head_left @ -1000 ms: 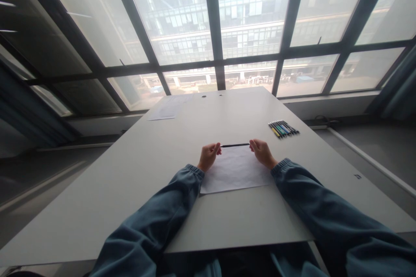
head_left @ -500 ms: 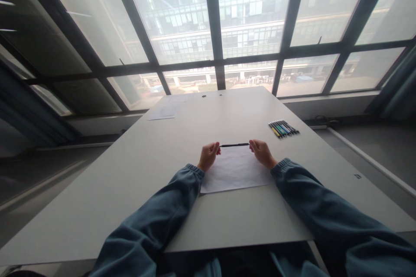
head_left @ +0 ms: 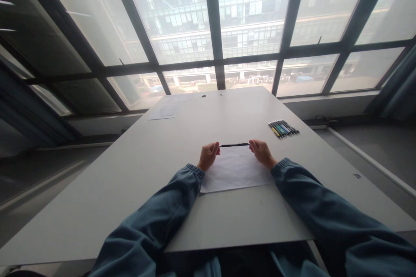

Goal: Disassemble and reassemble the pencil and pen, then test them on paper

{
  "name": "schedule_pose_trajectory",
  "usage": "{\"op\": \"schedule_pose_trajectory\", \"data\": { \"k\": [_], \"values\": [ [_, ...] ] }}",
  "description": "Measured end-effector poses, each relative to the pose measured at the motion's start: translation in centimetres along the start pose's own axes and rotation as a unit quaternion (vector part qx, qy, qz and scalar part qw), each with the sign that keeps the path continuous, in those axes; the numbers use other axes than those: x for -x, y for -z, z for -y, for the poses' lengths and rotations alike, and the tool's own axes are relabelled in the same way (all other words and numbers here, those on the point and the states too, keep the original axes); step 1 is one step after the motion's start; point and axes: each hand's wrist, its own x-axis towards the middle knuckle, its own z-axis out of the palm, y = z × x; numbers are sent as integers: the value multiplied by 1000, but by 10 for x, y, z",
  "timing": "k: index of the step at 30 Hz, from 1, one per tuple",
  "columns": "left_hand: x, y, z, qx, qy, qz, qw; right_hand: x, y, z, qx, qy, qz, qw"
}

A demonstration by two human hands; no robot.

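Note:
A slim black pen (head_left: 234, 145) is stretched level between my two hands, above the far edge of a white sheet of paper (head_left: 237, 171). My left hand (head_left: 209, 156) pinches its left end between closed fingers. The opposite end is gripped the same way by my right hand (head_left: 261, 152). The paper lies on the table between my wrists, partly covered by the left hand and the right cuff. To the right, beyond my right hand, several pens (head_left: 283, 129) in black, yellow, green and blue lie side by side in a row.
The long white table (head_left: 130, 190) reaches toward tall windows. More papers (head_left: 162, 111) lie at its far left. Two small round dark spots (head_left: 203, 96) show near the far edge. A small dark mark or scrap (head_left: 357, 176) is at the right side.

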Motion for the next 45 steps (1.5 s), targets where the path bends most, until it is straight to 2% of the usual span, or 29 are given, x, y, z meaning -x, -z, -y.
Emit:
{"op": "schedule_pose_trajectory", "data": {
  "k": [20,45],
  "values": [
    [1,1,-1,-46,-13,-2,999,0,-1,-2,-1,-2,3,1000],
    [3,1,0,-48,-23,6,999,1,0,1,18,-8,4,1000]
  ]
}}
